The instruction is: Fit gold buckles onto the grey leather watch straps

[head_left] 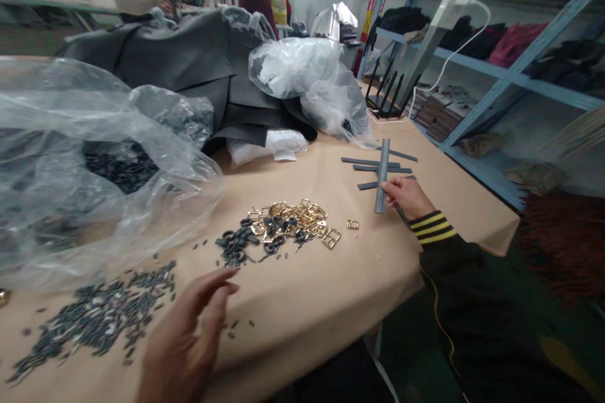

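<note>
My right hand (407, 196) pinches a flat dark grey strip (383, 170) between thumb and fingers, holding it over several similar strips (375, 164) on the table. My left hand (191, 330) hovers above the near edge, thumb and fingers a little apart with nothing between them. Just beyond it lies a pile of gold buckles (302, 217) mixed with black loops (235, 244). One small gold buckle (353, 225) lies apart to the right. To the left of my left hand spreads a heap of small dark cut pieces (106, 308).
A large clear plastic bag (179, 201) with black pieces inside takes up the left of the table (293, 289). Dark grey sheets (179, 56) and white plastic bags (297, 66) lie behind. A black router (385, 101) stands at the far right near blue shelves (543, 82). People are in the background.
</note>
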`<state>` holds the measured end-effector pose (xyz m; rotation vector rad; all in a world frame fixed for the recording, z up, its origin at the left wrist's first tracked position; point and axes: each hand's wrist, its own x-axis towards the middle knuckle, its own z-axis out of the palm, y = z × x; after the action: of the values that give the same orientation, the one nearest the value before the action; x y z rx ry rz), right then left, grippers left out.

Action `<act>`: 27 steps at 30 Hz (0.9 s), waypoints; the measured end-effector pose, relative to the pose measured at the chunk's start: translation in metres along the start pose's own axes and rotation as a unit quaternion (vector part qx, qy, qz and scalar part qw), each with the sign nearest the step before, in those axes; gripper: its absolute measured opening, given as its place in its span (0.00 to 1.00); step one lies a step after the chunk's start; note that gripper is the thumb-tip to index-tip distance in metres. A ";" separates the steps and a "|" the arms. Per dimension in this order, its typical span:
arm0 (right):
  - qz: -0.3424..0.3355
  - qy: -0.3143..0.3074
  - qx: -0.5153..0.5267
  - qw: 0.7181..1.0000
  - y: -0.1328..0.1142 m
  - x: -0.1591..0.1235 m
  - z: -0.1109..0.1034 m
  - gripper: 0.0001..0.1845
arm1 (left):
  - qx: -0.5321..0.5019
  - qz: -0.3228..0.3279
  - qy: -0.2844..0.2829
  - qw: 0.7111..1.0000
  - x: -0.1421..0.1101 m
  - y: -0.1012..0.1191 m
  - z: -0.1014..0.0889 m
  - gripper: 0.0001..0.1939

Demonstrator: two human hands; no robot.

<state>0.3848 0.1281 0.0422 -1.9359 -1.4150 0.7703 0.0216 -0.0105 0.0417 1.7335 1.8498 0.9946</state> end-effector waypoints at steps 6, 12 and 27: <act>0.057 -0.265 0.325 0.906 -0.035 -0.118 0.074 0.14 | -0.452 -0.241 -0.286 0.810 -0.027 0.054 0.058 0.15; 0.116 -0.257 0.432 0.857 -0.030 -0.156 0.101 0.14 | -0.545 -0.302 -0.254 0.740 -0.038 0.047 0.064 0.10; -0.451 -0.092 -0.140 0.877 -0.034 -0.166 0.076 0.09 | -0.508 -0.291 -0.256 0.769 -0.041 0.041 0.053 0.12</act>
<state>0.2642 -0.0129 0.0353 -1.1351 -2.3639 0.2983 0.0931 -0.0400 0.0299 0.5938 1.0006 0.8580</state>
